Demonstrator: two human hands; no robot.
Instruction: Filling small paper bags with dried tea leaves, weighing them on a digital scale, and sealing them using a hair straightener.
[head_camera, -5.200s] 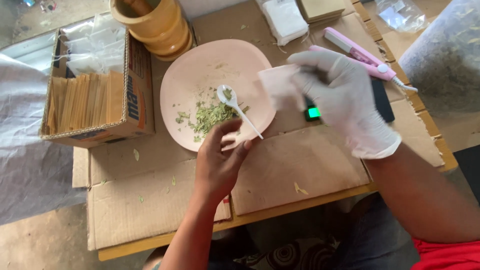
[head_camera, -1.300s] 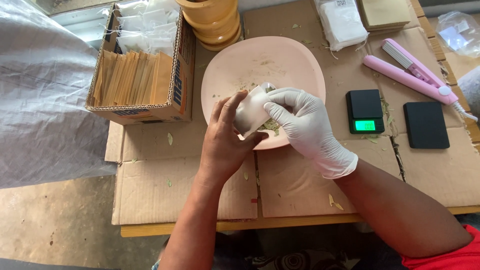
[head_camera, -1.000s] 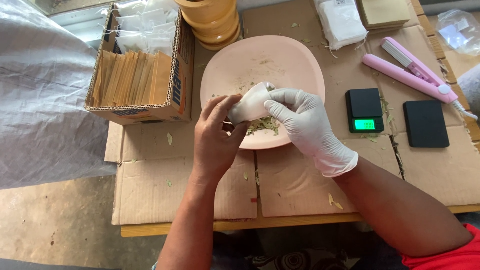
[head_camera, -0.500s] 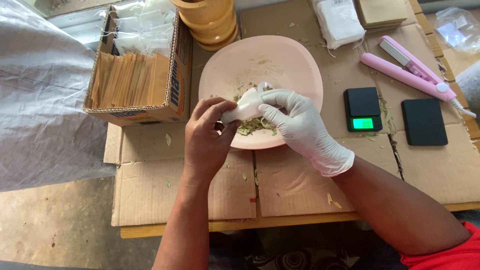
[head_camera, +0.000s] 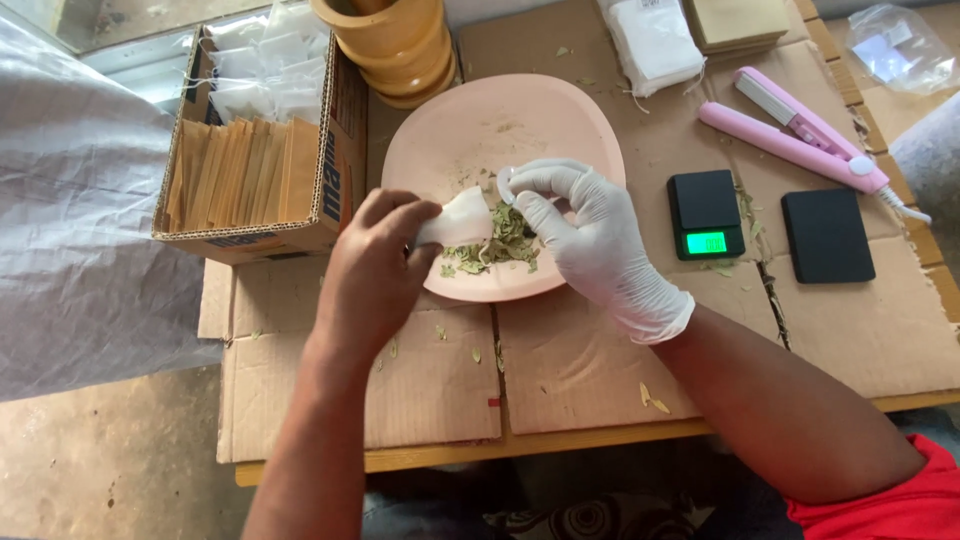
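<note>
A: Biggest item first: the cardboard-covered table (head_camera: 560, 370). It has open seams and dried leaf bits already lie on it, so anything spilled ends up there.

B: Then the pink plate (head_camera: 470, 120)?

A: Yes. The pile of dried leaves (head_camera: 505, 235) sits at its near edge, not the middle. A nudge from either wrist could push leaves over the rim.

B: Hands?

A: The left hand (head_camera: 375, 270), bare, has fingers closed on the small white pouch (head_camera: 458, 220), holding it just above the leaves. The right hand (head_camera: 585, 235), gloved, pinches a small white spoon (head_camera: 503, 185) by the pouch mouth. I can't tell how much is on the spoon.

B: Risk there?

A: The pouch looks thin and soft. If the left grip collapses the mouth, the leaves will probably miss and scatter. Tilt the pouch downward and what's inside could slide out.

B: Neighbours?

A: The box of tan envelopes (head_camera: 250, 170) sits just left of the plate, the small black scale (head_camera: 706, 212) just right, with its green display lit. Stray flakes on the scale could skew a reading.
</note>
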